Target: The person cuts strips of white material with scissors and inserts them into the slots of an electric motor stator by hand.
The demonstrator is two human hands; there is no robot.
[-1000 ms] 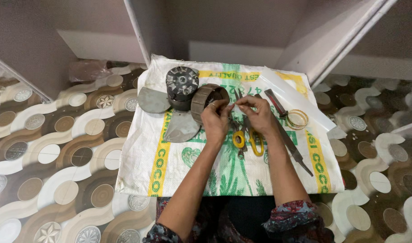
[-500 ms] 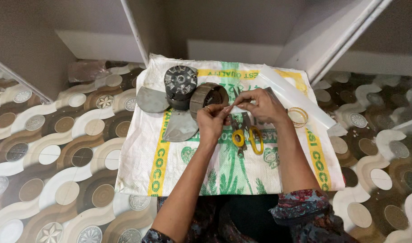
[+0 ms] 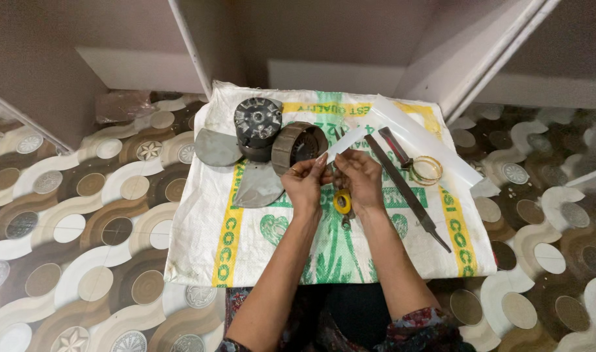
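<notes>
We see both hands now drawn closer together over the woven sack (image 3: 246,228) on the floor. The left hand (image 3: 306,184) and right hand (image 3: 358,177) each pinch a white paper strip (image 3: 345,141), which now angles up to the right, clear of the ring-shaped stator (image 3: 299,145). The right hand has moved off the file (image 3: 405,190). Yellow-handled scissors (image 3: 342,202) lie beneath the hands.
</notes>
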